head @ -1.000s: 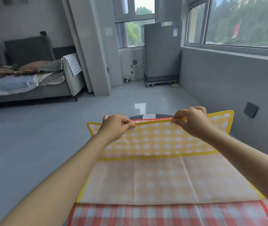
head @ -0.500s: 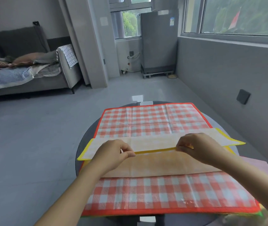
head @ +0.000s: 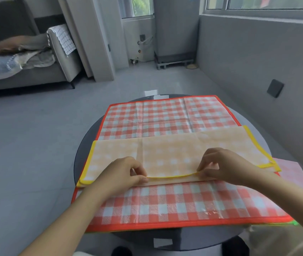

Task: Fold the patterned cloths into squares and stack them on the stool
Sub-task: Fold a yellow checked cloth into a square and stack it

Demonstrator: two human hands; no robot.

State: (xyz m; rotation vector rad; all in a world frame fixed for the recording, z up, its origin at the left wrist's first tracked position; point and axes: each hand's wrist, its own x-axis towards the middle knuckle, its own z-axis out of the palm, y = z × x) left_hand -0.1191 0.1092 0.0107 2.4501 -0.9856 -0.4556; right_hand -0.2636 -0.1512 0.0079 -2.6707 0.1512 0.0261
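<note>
A yellow checked cloth [head: 171,154] lies folded in half as a wide strip across a red checked cloth [head: 165,115]. The red cloth is spread flat over a round dark table [head: 84,145]. My left hand [head: 121,174] pinches the yellow cloth's near hemmed edge left of centre. My right hand [head: 226,165] pinches the same edge right of centre. Between the hands the top layer's hem bows up slightly over the layer beneath. Green and pink cloth edges [head: 294,223] peek out under the red one at the right.
A pink cloth [head: 294,174] sticks out at the table's right side. A grey sofa [head: 36,71] with bedding stands far left. A grey cabinet on a pallet [head: 174,34] is by the window, and a grey wall [head: 257,61] runs along the right.
Both hands brought the yellow cloth's far edge toward me and down onto its near edge, folding it in half. My view tilted down onto the table.
</note>
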